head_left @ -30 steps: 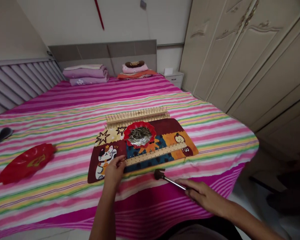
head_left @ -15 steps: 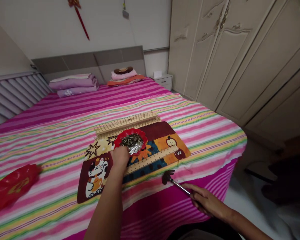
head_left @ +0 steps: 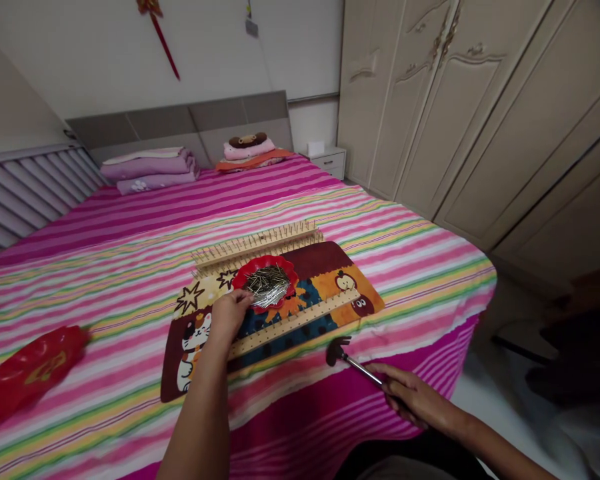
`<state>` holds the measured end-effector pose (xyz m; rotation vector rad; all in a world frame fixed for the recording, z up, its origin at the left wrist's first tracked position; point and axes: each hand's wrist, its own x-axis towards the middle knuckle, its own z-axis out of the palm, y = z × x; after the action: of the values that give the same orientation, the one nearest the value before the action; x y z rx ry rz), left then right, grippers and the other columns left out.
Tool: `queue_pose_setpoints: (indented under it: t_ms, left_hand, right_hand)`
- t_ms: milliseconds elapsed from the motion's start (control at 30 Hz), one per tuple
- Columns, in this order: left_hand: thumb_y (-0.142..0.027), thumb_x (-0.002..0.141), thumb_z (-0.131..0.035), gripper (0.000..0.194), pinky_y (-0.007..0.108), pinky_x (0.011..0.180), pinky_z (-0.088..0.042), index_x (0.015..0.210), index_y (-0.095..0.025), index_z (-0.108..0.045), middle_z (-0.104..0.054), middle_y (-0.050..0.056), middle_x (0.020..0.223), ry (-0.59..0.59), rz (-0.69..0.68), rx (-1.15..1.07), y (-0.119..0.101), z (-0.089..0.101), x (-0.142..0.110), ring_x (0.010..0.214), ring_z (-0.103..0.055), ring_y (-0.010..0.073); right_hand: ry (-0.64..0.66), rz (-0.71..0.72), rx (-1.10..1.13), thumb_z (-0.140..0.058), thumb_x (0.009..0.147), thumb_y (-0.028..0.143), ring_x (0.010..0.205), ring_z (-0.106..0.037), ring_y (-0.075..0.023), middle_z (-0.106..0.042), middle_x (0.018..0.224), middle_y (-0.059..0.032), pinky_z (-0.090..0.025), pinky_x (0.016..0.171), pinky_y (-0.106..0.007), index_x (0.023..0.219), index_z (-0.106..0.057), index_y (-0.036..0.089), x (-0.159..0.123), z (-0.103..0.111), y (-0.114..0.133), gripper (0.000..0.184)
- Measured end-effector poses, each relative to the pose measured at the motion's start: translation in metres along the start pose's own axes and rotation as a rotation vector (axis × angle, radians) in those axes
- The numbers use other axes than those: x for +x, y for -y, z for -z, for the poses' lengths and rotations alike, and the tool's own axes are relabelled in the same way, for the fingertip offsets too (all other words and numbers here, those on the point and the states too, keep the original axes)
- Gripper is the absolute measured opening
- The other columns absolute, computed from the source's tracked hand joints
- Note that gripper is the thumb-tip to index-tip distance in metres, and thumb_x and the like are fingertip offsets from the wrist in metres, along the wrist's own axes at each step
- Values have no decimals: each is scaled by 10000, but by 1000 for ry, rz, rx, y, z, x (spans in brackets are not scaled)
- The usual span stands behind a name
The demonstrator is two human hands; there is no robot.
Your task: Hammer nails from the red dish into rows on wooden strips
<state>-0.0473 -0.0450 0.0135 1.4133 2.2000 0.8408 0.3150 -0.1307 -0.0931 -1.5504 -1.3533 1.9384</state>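
left hand (head_left: 231,315) at red bowl (head_left: 293,273) of nails (head_left: 267,285) | right hand (head_left: 407,395) gripping hammer (head_left: 363,371) | wooden strip (head_left: 295,322) on patterned mat (head_left: 323,259)

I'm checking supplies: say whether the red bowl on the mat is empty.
Not empty: a pile of nails covers the middle of the red bowl; depth unclear.

We see dim, soft light; shadow on bedspread (head_left: 290,407), bottom centre; lower right murky; wardrobe (head_left: 480,113) stretched, leaning at upper right; we find nails (head_left: 269,285) slightly blurred.
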Motion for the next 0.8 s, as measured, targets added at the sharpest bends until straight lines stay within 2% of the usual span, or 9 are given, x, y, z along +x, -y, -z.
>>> queue_pose_setpoints:
  t_ms: [133, 233, 367, 500, 600, 800]
  left_hand:
    - [-374, 555, -670, 230, 240, 585, -389, 668, -175, -640, -620, -15, 620, -93, 36, -434, 20, 11, -15, 583, -519, 118]
    - [-377, 464, -743, 360, 225, 559, -401, 732, -157, -648, -594, -24, 599, -169, 135, -649, 38, 23, -34, 564, -505, 96]
    - [-295, 388, -791, 510, 197, 517, -412, 859, -149, -660, -626, -11, 664, -146, 317, -891, 54, 32, -59, 567, -532, 79]
    - [-261, 383, -787, 411, 196, 513, -446, 752, -137, -656, -628, -5, 640, -138, 353, -929, 63, 28, -74, 570, -568, 89]
    - [-292, 412, -762, 341, 223, 522, -475, 685, -139, -627, -619, -12, 603, -194, 352, -885, 66, 21, -78, 550, -584, 105]
    - [-323, 467, -719, 340, 244, 576, -477, 747, -157, -619, -626, -24, 587, -251, 300, -768, 75, 6, -76, 563, -598, 119]
  right_hand:
    - [-10, -7, -5, -432, 727, 385, 342, -308, -50, -438, 516, 91, -180, 350, -165, 1314, -422, 198, -2, 0, 2, 617]
    - [-7, -8, -16, -444, 729, 396, 341, -305, -50, -435, 521, 90, -180, 346, -165, 1331, -411, 213, -3, 0, 2, 630]
    - [0, 12, -32, -437, 744, 417, 334, -299, -47, -441, 519, 88, -167, 339, -159, 1354, -378, 201, -3, 0, 1, 649]
    - [-3, 4, -24, -433, 746, 417, 334, -292, -47, -442, 530, 84, -155, 334, -159, 1354, -375, 201, -4, -1, 3, 649]
    - [-9, 4, -32, -443, 741, 414, 332, -290, -48, -433, 528, 87, -160, 332, -162, 1344, -392, 218, -6, -3, 5, 637]
    - [-18, -4, -46, -434, 741, 408, 339, -302, -48, -442, 541, 85, -180, 333, -159, 1348, -376, 189, -9, -4, 9, 648]
